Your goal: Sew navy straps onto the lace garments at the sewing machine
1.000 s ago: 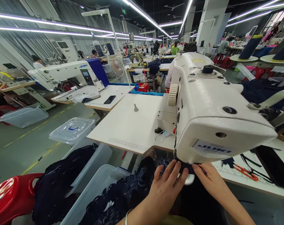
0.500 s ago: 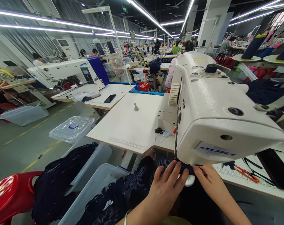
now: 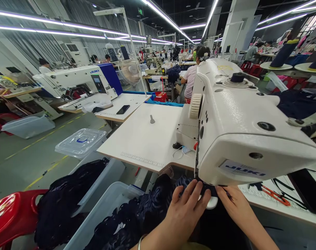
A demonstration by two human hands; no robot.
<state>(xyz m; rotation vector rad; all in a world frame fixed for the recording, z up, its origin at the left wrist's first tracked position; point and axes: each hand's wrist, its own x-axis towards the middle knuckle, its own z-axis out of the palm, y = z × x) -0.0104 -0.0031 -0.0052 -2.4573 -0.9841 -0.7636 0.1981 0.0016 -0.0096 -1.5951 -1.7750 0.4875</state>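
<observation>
Navy fabric (image 3: 208, 189) lies around the small white arm end (image 3: 212, 202) under the head of the white JUKI sewing machine (image 3: 241, 152). My left hand (image 3: 185, 208) rests on this fabric, fingers stretched out and apart, tips beside the needle area. On the other side, my right hand (image 3: 233, 201) pinches the fabric edge between thumb and fingers. A small dark thing shows in its curled fingers, too little to name. The machine head hides the needle. More navy strips (image 3: 137, 208) run from the bin up to my left hand.
A clear plastic bin (image 3: 95, 208) stands at my left, near a dark garment pile (image 3: 61, 198) and a red stool (image 3: 14, 215). The white table (image 3: 137, 139) bears a grey metal piece (image 3: 152, 120). Orange-handled snips (image 3: 276, 195) lie right. A seated person (image 3: 190, 81) is beyond the machine.
The view has shifted slightly, so the machine sits a little further right and more of the seated person shows. Both hands keep nearly the same position on the fabric.
</observation>
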